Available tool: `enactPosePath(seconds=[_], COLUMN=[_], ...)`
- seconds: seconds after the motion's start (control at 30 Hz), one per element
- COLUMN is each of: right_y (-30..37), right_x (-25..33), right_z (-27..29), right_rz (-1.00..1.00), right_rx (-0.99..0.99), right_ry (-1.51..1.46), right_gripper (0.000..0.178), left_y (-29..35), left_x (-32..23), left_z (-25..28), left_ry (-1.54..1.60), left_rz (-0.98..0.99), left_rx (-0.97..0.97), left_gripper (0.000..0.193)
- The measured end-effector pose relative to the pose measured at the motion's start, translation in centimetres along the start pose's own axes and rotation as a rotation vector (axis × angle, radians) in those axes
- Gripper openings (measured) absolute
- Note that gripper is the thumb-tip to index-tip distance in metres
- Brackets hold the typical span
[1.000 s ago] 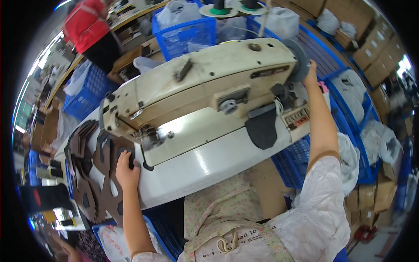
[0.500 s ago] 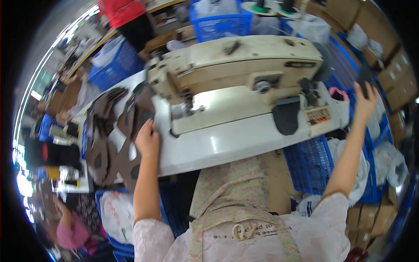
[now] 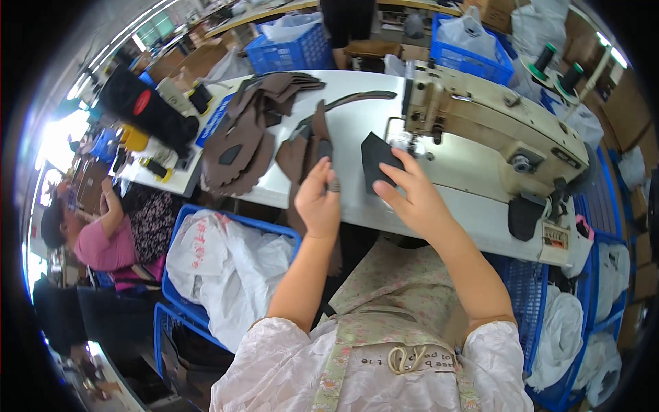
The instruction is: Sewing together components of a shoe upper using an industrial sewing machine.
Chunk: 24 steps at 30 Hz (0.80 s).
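Observation:
My left hand (image 3: 319, 200) is closed on the edge of a brown cut piece (image 3: 295, 159), which hangs down over the table's front edge. In my right hand (image 3: 414, 198) is a dark, flat patch (image 3: 375, 159) with a pointed corner, gripped between thumb and fingers just in front of the sewing machine (image 3: 504, 113). The patch is apart from the brown piece. To the left lies a stack of similar brown pieces (image 3: 241, 147), one bearing a dark patch. Another dark piece (image 3: 526, 218) rests at the right end of the machine bed.
White table (image 3: 439, 230) bears the machine. Blue crates (image 3: 180, 257) with white bags stand below left; more blue crates (image 3: 542, 302) are below right. Thread spools (image 3: 156, 168) sit on the left table, near a person in pink (image 3: 106, 244). Green spools (image 3: 546, 58) stand behind the machine.
My view has turned left. My right hand has come from the machine's far right to its needle end, bringing the dark patch. My left hand now grips a brown piece.

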State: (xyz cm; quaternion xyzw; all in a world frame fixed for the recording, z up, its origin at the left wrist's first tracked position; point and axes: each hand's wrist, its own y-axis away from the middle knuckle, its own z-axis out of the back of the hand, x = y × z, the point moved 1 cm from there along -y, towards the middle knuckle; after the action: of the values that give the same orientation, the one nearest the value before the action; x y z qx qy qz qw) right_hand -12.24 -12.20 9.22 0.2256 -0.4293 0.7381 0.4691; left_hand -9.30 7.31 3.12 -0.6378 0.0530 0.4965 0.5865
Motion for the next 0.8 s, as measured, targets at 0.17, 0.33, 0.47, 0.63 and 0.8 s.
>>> enactPosePath(seconds=[0.17, 0.33, 0.47, 0.63, 0.8], right_y=[-3.8, -3.8, -3.8, -4.8, -3.8], right_x=[-0.3, 0.6, 1.0, 1.0, 1.0], right_z=[-7.8, -7.2, -6.1, -1.4, 3.3], right_rz=[-0.036, 0.005, 0.092, 0.196, 0.2], right_rx=[0.021, -0.079, -0.055, 0.113, 0.242], right_ry=[-0.146, -0.069, -0.021, 0.039, 0.126], right_gripper=[0.055, 0.03, 0.022, 0.02, 0.018], left_y=[1.5, 3.6, 3.9, 3.0, 1.5], left_x=[-1.3, -1.9, -3.1, -5.2, -6.9], left_z=[1.9, 1.4, 1.1, 1.7, 3.9], left_ry=[-0.044, 0.048, 0.002, 0.099, 0.287], left_rz=[-0.127, -0.129, -0.179, -0.266, -0.42], left_rx=[-0.07, -0.027, -0.024, 0.13, 0.137], left_gripper=[0.016, 0.022, 0.026, 0.025, 0.016])
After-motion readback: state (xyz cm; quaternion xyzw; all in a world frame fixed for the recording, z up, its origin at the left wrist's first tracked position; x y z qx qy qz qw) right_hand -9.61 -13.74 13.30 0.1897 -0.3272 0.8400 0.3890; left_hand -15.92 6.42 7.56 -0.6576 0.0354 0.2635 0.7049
